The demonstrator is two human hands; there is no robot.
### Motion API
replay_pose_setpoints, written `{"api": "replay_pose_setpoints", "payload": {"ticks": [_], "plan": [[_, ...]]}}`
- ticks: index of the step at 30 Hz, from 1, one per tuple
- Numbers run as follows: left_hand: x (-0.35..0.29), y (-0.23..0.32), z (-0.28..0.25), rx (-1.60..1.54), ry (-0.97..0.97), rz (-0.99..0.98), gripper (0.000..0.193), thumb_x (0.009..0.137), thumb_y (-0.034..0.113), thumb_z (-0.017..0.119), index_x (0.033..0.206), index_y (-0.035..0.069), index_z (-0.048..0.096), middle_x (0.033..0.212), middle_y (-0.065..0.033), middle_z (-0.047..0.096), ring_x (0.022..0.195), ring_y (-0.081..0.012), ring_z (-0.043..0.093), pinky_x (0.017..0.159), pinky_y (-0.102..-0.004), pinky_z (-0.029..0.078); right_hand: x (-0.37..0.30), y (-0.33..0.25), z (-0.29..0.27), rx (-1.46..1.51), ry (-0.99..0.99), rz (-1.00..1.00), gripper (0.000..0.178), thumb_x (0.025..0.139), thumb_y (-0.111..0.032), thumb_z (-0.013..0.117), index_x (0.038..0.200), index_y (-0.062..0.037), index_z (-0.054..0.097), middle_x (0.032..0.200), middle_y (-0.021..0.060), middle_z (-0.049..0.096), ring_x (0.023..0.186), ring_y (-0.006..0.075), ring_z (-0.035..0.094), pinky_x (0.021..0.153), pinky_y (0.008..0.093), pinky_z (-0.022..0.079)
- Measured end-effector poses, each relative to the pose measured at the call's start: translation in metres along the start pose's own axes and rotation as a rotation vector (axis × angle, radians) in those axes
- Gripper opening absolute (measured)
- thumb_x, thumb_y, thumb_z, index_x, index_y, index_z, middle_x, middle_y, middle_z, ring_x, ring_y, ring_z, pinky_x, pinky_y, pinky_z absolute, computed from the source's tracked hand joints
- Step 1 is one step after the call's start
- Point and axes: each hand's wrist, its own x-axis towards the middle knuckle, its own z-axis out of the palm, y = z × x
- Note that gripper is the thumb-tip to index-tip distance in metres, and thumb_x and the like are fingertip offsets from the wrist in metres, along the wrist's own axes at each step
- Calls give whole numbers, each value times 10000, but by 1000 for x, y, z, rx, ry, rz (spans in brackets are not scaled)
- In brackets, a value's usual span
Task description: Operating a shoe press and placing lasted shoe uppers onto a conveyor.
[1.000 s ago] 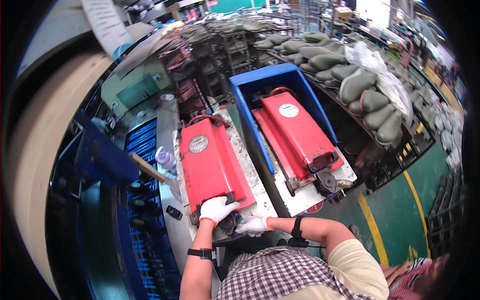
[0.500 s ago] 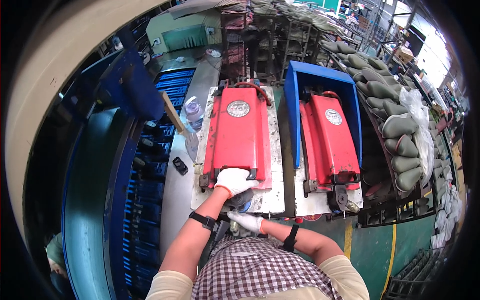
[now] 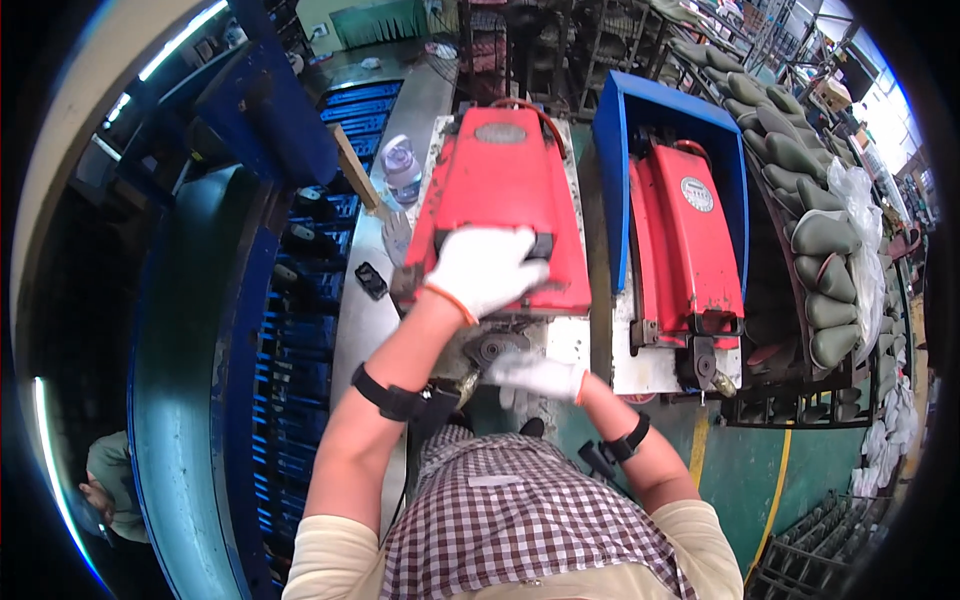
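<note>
A red metal cover [image 3: 495, 180] with a round metal plate sits on a pale base in front of me. My left hand [image 3: 484, 270], in a white glove with an orange cuff edge, is closed around the black handle [image 3: 543, 245] at the cover's near end, which is tilted up. Just below, a dark round mechanism [image 3: 492, 347] shows at the front of the base. Close to it is my gloved right hand [image 3: 540, 378], with blurred fingers stretched out to the left; I see nothing in it. Whether its fingertips touch the mechanism is unclear.
A second red machine [image 3: 690, 230] stands to the right under a blue hood [image 3: 665, 105]. Shoe-shaped forms [image 3: 825, 235] fill a rack beyond it. On the left are a bottle [image 3: 401, 170], a small black object [image 3: 371, 281] and a blue conveyor [image 3: 295, 390]. Another person [image 3: 118, 480] is at far left.
The near end of the red cover has come up with my left hand on its handle. My right hand has moved forward and right from near my apron. The view has shifted.
</note>
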Motion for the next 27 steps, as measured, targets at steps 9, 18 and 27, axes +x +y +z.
{"api": "replay_pose_setpoints", "payload": {"ticks": [9,18,27], "plan": [[59,-20,-67,282,835,312,704,829,307,771,1463,140,515,1343,-119,593,1316,-358,499,1212,-552,252,117,-45,-76,-797,1137,-173,863,858,-500,726,1525,-42,425,1475,329,468,1383,436,454,1147,487,392],[-40,-60,-27,-139,762,325,592,868,105,705,1433,24,547,1476,-178,539,1375,-338,509,1177,-461,359,138,-18,-122,-491,1116,-306,972,758,-297,776,1592,-68,332,1537,298,407,1356,415,489,1140,417,416],[-143,-80,131,-2259,528,-891,565,1055,442,498,1478,68,493,1433,-164,572,1317,-307,553,1155,-495,421,79,-58,25,199,330,-517,769,1003,-232,552,1651,-66,173,1561,186,447,1400,289,481,1168,372,359]]}}
